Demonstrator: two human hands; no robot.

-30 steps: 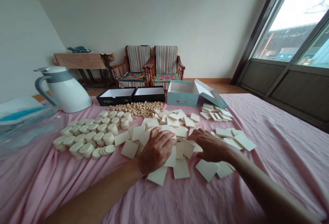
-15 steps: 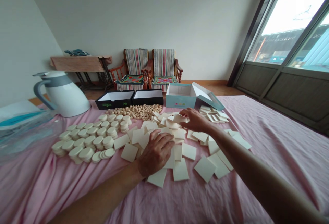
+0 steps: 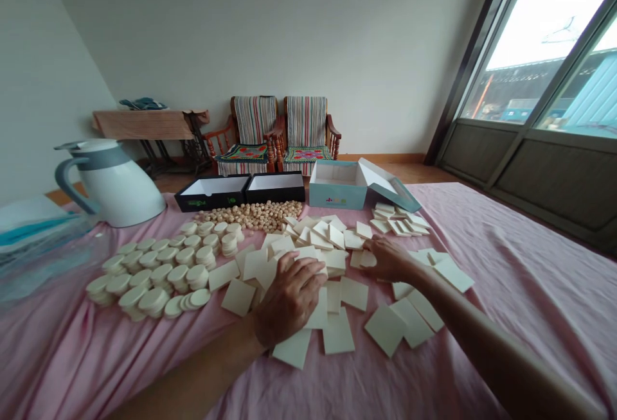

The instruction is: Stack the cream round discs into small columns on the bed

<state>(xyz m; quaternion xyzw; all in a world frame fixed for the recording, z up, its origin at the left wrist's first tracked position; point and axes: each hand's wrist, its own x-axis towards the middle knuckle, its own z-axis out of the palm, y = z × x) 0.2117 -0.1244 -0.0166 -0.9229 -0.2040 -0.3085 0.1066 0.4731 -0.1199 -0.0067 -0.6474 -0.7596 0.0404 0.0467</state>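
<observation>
Pale square tiles (image 3: pixel 336 330), thin and wood-like, lie in a loose, overlapping heap on the pink cloth. My left hand (image 3: pixel 292 291) rests palm down over the heap's near part, its fingers stretched out and covering the tiles beneath. To the right of the heap, my right hand (image 3: pixel 391 258) is low over other squares, its thumb and fingers closed on a pale square piece (image 3: pixel 368 258). Its fingertips are partly hidden. Stacks of rounded pale discs (image 3: pixel 177 273) stand in rows left of the heap.
Many small wooden beads (image 3: pixel 263 216) lie behind the discs. Two black boxes (image 3: pixel 212 200) and a light blue box (image 3: pixel 337 196) with its tilted lid (image 3: pixel 393 185) line the back. A white jug (image 3: pixel 123 189) and clear plastic (image 3: pixel 58 259) are at left.
My right hand has moved from the heap's back toward me and to the right, down onto the right-hand squares. My left hand stays nearly in place. The view has tilted slightly.
</observation>
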